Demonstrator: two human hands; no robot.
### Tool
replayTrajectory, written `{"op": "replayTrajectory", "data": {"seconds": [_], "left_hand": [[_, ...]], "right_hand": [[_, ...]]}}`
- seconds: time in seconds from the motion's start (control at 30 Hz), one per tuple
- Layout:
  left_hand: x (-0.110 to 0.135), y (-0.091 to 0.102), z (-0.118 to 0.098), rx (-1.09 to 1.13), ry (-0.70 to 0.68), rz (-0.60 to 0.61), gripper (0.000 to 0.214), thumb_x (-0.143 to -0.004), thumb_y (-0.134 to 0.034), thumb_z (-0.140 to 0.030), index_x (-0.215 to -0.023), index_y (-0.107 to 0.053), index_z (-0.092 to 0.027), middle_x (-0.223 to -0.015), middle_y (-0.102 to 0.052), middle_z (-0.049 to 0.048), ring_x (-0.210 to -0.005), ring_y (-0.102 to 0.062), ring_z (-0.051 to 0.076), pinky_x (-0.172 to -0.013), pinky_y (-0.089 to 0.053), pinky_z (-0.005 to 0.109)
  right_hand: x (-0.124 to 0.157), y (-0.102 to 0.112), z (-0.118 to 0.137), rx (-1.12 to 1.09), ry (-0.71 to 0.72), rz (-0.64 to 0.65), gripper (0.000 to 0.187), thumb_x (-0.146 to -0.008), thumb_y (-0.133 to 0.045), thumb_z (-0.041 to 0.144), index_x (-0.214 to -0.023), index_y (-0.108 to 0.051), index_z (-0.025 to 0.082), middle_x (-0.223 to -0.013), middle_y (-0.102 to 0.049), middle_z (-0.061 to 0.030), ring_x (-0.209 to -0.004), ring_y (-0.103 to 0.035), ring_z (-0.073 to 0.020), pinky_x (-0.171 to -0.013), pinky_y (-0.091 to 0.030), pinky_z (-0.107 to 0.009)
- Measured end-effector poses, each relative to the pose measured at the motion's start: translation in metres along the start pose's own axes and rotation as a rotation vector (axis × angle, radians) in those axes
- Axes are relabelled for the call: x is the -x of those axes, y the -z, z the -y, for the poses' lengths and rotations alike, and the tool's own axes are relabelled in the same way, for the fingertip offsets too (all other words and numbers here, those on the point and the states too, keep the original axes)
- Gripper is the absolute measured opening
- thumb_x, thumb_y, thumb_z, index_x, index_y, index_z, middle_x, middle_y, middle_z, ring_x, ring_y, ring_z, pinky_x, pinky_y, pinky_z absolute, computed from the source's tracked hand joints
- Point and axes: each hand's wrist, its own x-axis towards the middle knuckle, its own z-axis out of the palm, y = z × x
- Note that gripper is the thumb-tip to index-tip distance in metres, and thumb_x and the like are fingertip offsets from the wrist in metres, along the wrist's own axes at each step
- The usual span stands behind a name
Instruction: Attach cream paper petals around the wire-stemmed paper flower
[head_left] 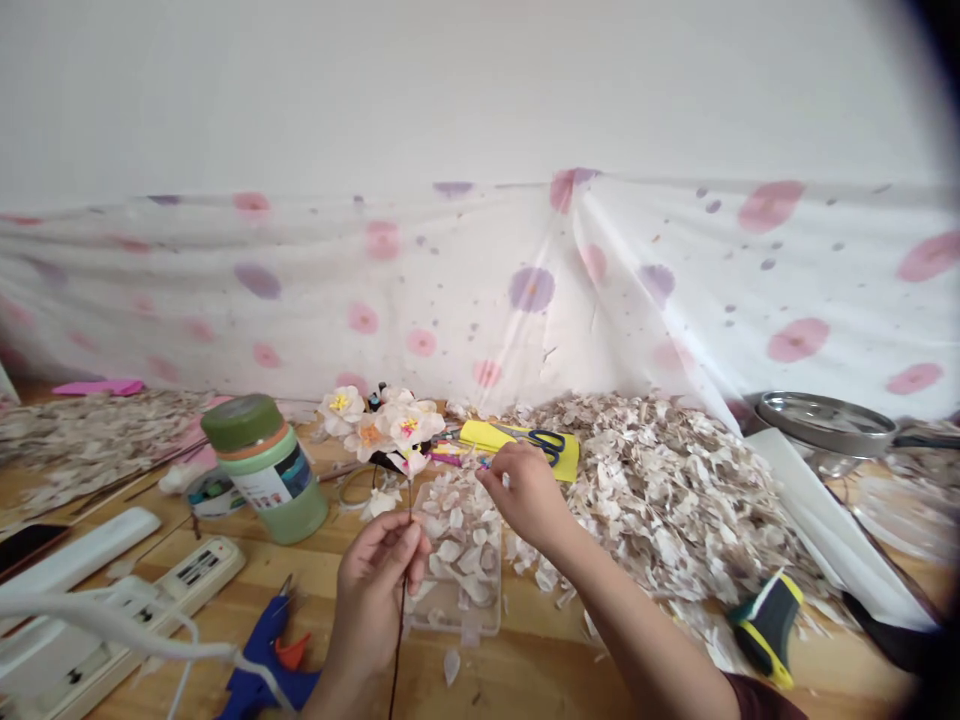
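Observation:
My left hand [382, 570] pinches a thin dark stem [401, 620] between thumb and fingers. The stem stands upright, and a small white and pink flower [410, 461] shows at its top. My right hand [525, 500] hovers above the right edge of a clear plastic tray [496, 600] of pale petals, fingers curled together; whether anything is in them is hidden. Behind the stem is a cluster of pale artificial flowers [386, 428] with yellow and pink centres. Dark-handled scissors [546, 442] lie on yellow paper [570, 465] just beyond my right hand.
A large heap of petals [660, 490] covers the right side. At left stand a green jar [292, 515], a power strip [214, 560] and a blue glue gun [259, 650]. A yellow-and-black tool [769, 630], white paper [832, 530] and a metal pan [825, 425] are at right.

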Motion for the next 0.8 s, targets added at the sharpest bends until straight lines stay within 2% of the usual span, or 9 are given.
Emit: {"op": "replayTrajectory", "data": {"seconds": [0.07, 0.13, 0.23, 0.37, 0.53, 0.6, 0.7, 0.8], "left_hand": [[-0.002, 0.0, 0.0, 0.008, 0.007, -0.02, 0.022, -0.062, -0.079, -0.028, -0.075, -0.067, -0.016, -0.054, -0.064, -0.0023, -0.039, -0.044, 0.005, -0.036, -0.031, 0.014], [-0.003, 0.0, 0.001, 0.012, 0.017, -0.032, 0.021, -0.062, -0.079, -0.028, -0.075, -0.067, -0.017, -0.054, -0.064, -0.0023, -0.039, -0.044, 0.005, -0.035, -0.029, 0.013], [-0.005, 0.001, 0.002, 0.013, 0.026, -0.048, 0.021, -0.061, -0.08, -0.028, -0.075, -0.068, -0.017, -0.053, -0.064, -0.0021, -0.04, -0.044, 0.005, -0.036, -0.029, 0.013], [-0.007, 0.003, 0.003, 0.002, 0.032, -0.062, 0.021, -0.06, -0.08, -0.028, -0.074, -0.069, -0.017, -0.053, -0.063, -0.0025, -0.039, -0.043, 0.004, -0.035, -0.028, 0.012], [-0.008, 0.003, 0.003, 0.01, 0.022, -0.059, 0.02, -0.06, -0.08, -0.028, -0.074, -0.069, -0.019, -0.053, -0.063, -0.0029, -0.037, -0.041, 0.002, -0.034, -0.026, 0.011], [-0.007, 0.002, 0.003, 0.014, 0.019, -0.06, 0.021, -0.059, -0.081, -0.029, -0.073, -0.069, -0.018, -0.053, -0.063, -0.0027, -0.036, -0.04, 0.002, -0.034, -0.025, 0.011], [-0.006, 0.001, 0.002, 0.018, 0.016, -0.061, 0.021, -0.058, -0.081, -0.029, -0.07, -0.069, -0.018, -0.051, -0.062, -0.0028, -0.035, -0.039, 0.002, -0.034, -0.025, 0.011], [-0.006, 0.001, 0.002, 0.02, 0.017, -0.061, 0.021, -0.059, -0.081, -0.029, -0.071, -0.069, -0.018, -0.051, -0.062, -0.0027, -0.035, -0.04, 0.002, -0.034, -0.025, 0.011]], "right_hand": [[-0.001, -0.005, -0.006, 0.131, 0.008, 0.167, 0.019, -0.083, -0.055, 0.018, -0.067, -0.065, 0.017, -0.076, -0.066, -0.0078, -0.079, -0.058, -0.0213, -0.074, -0.038, -0.032], [0.0, -0.009, -0.01, 0.164, 0.02, 0.287, 0.014, -0.076, -0.057, 0.01, -0.07, -0.069, 0.016, -0.078, -0.069, -0.0097, -0.081, -0.06, -0.0232, -0.073, -0.039, -0.032], [0.001, -0.014, -0.014, 0.223, 0.044, 0.48, 0.018, -0.069, -0.058, 0.002, -0.073, -0.072, 0.014, -0.078, -0.071, -0.0125, -0.081, -0.064, -0.0248, -0.074, -0.041, -0.032], [0.002, -0.019, -0.011, 0.265, 0.082, 0.675, 0.019, -0.067, -0.06, 0.003, -0.075, -0.073, 0.013, -0.077, -0.072, -0.0129, -0.078, -0.066, -0.0264, -0.074, -0.044, -0.032], [0.003, -0.027, -0.005, 0.287, 0.107, 0.717, 0.025, -0.071, -0.058, 0.003, -0.088, -0.073, 0.013, -0.094, -0.071, -0.0157, -0.094, -0.063, -0.0299, -0.083, -0.043, -0.036], [0.003, -0.031, -0.004, 0.28, 0.113, 0.721, 0.024, -0.071, -0.059, 0.004, -0.089, -0.073, 0.013, -0.095, -0.07, -0.0163, -0.095, -0.063, -0.0301, -0.084, -0.042, -0.037], [0.004, -0.037, -0.006, 0.248, 0.123, 0.717, 0.021, -0.072, -0.061, 0.008, -0.087, -0.073, 0.015, -0.09, -0.071, -0.0134, -0.091, -0.063, -0.028, -0.082, -0.042, -0.035], [0.005, -0.043, -0.008, 0.207, 0.137, 0.666, 0.022, -0.073, -0.06, 0.01, -0.089, -0.072, 0.019, -0.092, -0.07, -0.0098, -0.094, -0.061, -0.0257, -0.083, -0.04, -0.033]]}}
